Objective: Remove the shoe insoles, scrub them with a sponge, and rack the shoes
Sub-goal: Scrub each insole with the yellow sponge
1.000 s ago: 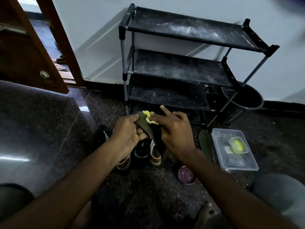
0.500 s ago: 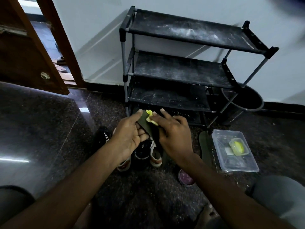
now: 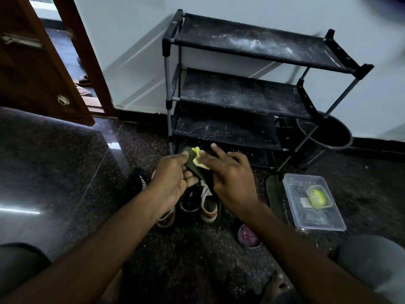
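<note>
My left hand (image 3: 175, 176) grips a dark green insole (image 3: 192, 166) from its left side, thumb on top. Against the insole's upper face my right hand (image 3: 230, 178) pinches a yellow sponge (image 3: 198, 159), index finger stretched forward. Both hands hover over several shoes (image 3: 190, 205) standing on the dark floor in front of the black shoe rack (image 3: 241, 93). A second dark insole (image 3: 275, 196) lies flat on the floor to the right of the shoes.
A clear plastic tub (image 3: 313, 213) holding a small yellow-filled container (image 3: 317, 196) sits at the right. A round purple-lidded tin (image 3: 248, 235) lies near my right forearm. A dark bucket (image 3: 326, 132) stands behind the rack's right leg. An open wooden door (image 3: 32, 69) is at left.
The sponge has slid a little down along the insole under my right hand. My left hand keeps its hold, and the view has shifted slightly.
</note>
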